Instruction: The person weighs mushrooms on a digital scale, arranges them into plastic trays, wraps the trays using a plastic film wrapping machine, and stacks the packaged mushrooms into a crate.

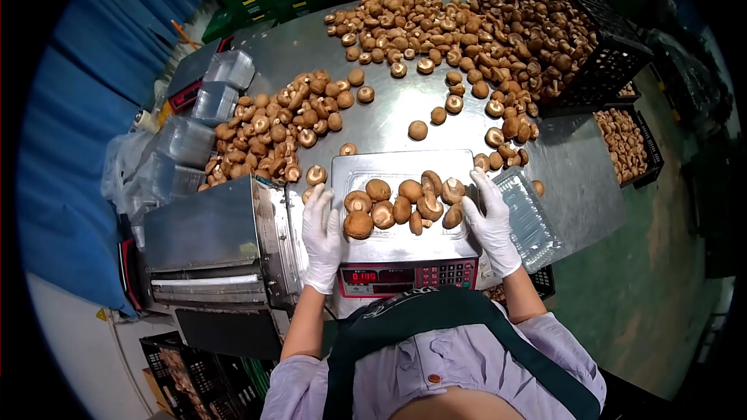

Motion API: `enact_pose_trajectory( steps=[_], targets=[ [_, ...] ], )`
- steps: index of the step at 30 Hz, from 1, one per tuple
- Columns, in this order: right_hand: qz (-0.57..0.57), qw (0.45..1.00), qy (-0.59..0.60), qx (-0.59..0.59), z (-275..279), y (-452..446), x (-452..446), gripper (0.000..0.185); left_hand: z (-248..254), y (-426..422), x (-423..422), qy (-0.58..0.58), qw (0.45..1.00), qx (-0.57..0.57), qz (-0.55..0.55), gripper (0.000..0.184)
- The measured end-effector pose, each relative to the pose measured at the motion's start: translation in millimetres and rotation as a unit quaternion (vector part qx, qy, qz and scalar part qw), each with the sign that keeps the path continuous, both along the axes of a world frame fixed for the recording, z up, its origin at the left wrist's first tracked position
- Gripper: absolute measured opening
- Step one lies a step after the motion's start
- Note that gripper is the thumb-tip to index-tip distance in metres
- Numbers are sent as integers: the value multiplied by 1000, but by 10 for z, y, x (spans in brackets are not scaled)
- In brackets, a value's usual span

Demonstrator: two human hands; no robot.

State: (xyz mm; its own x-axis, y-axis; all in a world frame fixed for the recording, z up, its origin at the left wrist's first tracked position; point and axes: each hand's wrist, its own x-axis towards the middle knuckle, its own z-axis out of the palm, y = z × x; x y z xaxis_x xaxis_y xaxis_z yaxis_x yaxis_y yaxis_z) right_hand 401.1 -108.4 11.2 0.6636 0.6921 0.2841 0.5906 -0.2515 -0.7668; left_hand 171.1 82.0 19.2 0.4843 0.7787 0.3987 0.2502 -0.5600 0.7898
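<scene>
Several brown shiitake mushrooms (405, 191) lie grouped in what looks like a shallow clear tray on the steel plate of a digital scale (412, 250). Red digits glow on the scale's front panel. My left hand (320, 239), in a white glove, rests by the plate's left edge with fingers stretched forward and holding nothing. At the right edge is my right hand (493, 224), gloved too, its fingers apart and its thumb close to the rightmost mushrooms. Just beyond it lies a clear plastic tray (524, 218), with no mushrooms in it.
Loose mushrooms form a heap (272, 126) at the left and a bigger pile spilling from a tipped black crate (622, 50). Stacked clear trays (187, 140) stand at the left. A metal machine (204, 225) sits beside the scale, on the steel table (381, 120).
</scene>
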Motion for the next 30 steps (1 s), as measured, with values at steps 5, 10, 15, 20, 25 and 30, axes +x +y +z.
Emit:
enact_pose_trajectory(
  steps=[5,10,15,20,25,30],
  targets=[
    [-9,1000,13,23,-61,-7,20,46,-9,200,-58,47,998,39,-33,37],
    [26,999,-30,32,-159,110,-62,48,31,167,134,178,964,110,-165,61],
    [99,994,-50,1,-209,260,-97,48,-80,312,442,204,947,104,-226,58],
    [118,993,0,12,-112,315,-53,47,8,486,499,206,947,50,-243,49],
    [90,995,31,9,-73,339,-76,47,47,447,492,210,941,97,-247,46],
    [97,995,20,16,-92,361,-68,46,-76,361,439,201,935,229,-182,39]
  ],
)
